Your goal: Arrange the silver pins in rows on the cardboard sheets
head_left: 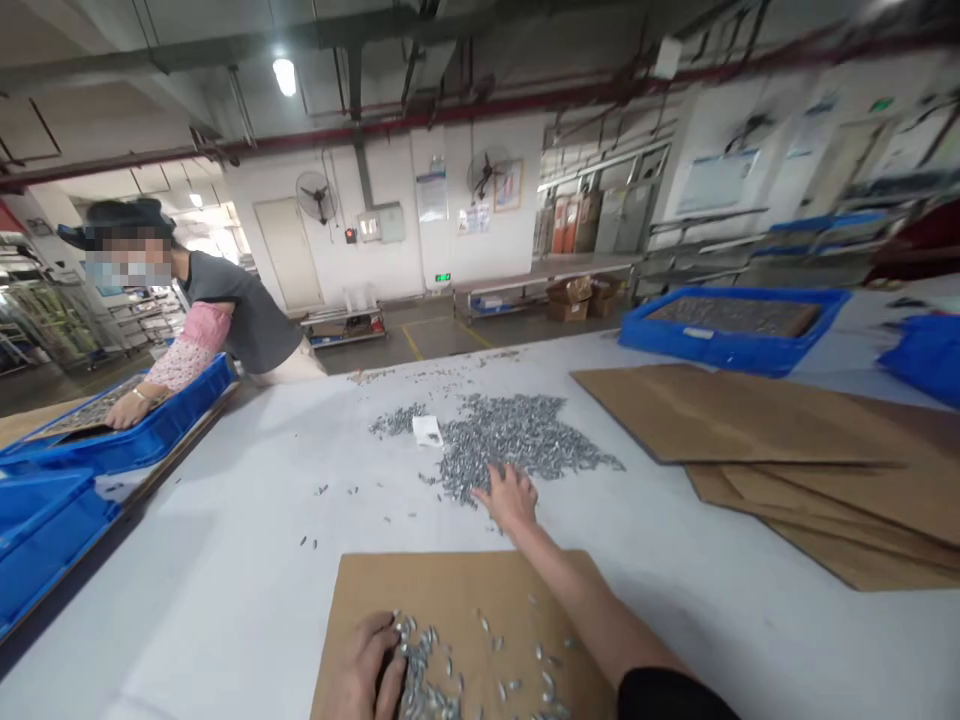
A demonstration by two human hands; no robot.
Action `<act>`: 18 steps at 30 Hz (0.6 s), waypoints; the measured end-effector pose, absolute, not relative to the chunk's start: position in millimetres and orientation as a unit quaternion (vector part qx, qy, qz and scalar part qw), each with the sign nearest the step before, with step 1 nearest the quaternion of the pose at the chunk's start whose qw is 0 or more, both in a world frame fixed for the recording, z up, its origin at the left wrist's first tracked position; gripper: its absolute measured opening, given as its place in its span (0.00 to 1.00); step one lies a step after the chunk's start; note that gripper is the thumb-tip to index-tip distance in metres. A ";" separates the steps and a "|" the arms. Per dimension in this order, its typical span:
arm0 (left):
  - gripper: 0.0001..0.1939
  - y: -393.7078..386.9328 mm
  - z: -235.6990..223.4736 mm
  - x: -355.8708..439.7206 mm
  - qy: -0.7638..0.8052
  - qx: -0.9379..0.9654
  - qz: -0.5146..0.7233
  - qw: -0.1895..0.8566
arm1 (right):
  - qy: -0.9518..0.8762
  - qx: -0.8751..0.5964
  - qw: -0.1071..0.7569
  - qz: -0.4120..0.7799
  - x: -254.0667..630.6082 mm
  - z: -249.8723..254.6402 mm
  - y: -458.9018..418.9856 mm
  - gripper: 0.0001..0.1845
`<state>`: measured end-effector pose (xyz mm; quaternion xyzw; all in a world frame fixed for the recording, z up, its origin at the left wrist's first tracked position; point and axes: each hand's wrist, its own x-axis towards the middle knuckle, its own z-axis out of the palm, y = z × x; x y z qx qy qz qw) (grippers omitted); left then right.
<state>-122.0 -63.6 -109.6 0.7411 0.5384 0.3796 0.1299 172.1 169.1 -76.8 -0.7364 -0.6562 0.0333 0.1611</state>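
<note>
My right hand (510,497) reaches forward onto the near edge of a heap of small grey metal parts (517,440) on the white table (225,560); its fingers are spread flat over the parts. My left hand (367,670) lies at the bottom of the view on a brown cardboard sheet (450,600), its fingers curled against a small cluster of the same metal parts (427,680). More parts lie scattered across that sheet. A small white paper slip (427,430) sits by the heap.
A stack of large cardboard sheets (787,440) covers the table's right side. A blue tray of parts (727,330) stands at the far right. At the left, another person leans over blue trays (112,440), a hand (127,410) on one. Stray parts dot the table.
</note>
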 end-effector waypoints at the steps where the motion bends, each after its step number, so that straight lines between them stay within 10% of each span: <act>1: 0.14 -66.8 -100.4 -120.8 0.542 0.746 0.360 0.143 | -0.662 -0.731 0.162 0.035 171.2 -75.6 167.7 0.29; 18: 0.10 -67.9 -82.5 -113.6 0.524 0.767 0.332 0.163 | -0.761 -0.591 0.156 0.216 143.5 -44.4 100.2 0.13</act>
